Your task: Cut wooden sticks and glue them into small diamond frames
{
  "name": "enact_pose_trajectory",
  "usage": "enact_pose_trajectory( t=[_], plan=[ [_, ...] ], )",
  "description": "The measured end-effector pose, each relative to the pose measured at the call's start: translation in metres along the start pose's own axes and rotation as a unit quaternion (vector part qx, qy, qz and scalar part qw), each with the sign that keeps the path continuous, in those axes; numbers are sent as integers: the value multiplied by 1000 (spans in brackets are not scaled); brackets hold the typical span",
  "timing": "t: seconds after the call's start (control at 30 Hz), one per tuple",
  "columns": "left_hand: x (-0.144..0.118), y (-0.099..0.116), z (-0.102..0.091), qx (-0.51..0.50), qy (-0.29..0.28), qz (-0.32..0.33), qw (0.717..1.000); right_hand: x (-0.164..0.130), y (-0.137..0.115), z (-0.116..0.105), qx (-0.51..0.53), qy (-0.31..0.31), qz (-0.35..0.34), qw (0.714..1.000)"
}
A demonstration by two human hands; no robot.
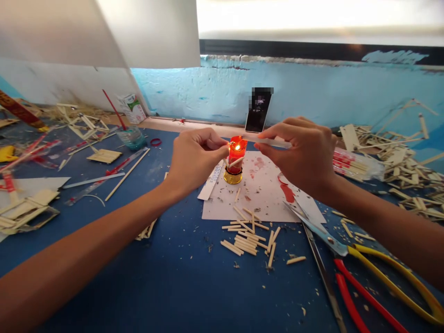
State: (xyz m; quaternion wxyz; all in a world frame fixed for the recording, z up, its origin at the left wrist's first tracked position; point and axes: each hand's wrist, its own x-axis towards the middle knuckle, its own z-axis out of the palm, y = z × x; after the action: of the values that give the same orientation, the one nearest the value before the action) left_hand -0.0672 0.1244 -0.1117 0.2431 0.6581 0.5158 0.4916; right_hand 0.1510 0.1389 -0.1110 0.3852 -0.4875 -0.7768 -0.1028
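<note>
A lit red candle (236, 155) stands upright in a gold-coloured base on a sheet of white paper (222, 210). At its left side my left hand (199, 159) is closed in a pinch by the flame. What its fingertips hold is mostly hidden; a pale bit shows below them. My right hand (298, 150) pinches a pale, translucent glue stick (252, 138), held level with its tip at the flame. Several short wooden sticks (246, 243) lie loose on the blue table in front of the paper.
Yellow-and-red-handled scissors (342, 249) and a metal blade (322, 273) lie front right. A phone (258, 108) leans on the wall. Stick piles (409, 162) fill the right. Left are stick frames (29, 208), a small blue-green jar (131, 138) and a carton (133, 108).
</note>
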Motion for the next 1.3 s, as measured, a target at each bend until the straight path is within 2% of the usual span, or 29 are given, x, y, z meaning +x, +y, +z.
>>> enact_pose_trajectory(
  t=[0.17, 0.43, 0.77, 0.93, 1.0, 1.07, 1.2, 1.3],
  plan=[
    [2, 3, -1, 8, -11, 5, 1000, -2, -1, 1, -5, 9, -16, 1000],
    [-2, 6, -1, 82, -2, 73, 994, -2, -3, -6, -12, 0, -24, 1000],
    [0, 10, -2, 78, 4, 62, 995, -2, -6, -3, -34, 12, -29, 999],
    [-14, 21, -12, 65, 15, 52, 996, -1, 7, -10, -3, 29, 36, 999],
    [-26, 25, -19, 65, 8, 37, 997, -7, 23, -12, -2, 9, 68, 998],
    [-41, 28, -24, 57, -10, 12, 998, -20, 43, -13, -9, -53, 84, 995],
    [-66, 29, -25, -1, -60, -59, 996, -55, 76, -13, -33, -171, 52, 983],
    [-78, 30, -16, -104, -113, -137, 979, -76, 86, -13, -76, -212, 23, 974]
  ],
)
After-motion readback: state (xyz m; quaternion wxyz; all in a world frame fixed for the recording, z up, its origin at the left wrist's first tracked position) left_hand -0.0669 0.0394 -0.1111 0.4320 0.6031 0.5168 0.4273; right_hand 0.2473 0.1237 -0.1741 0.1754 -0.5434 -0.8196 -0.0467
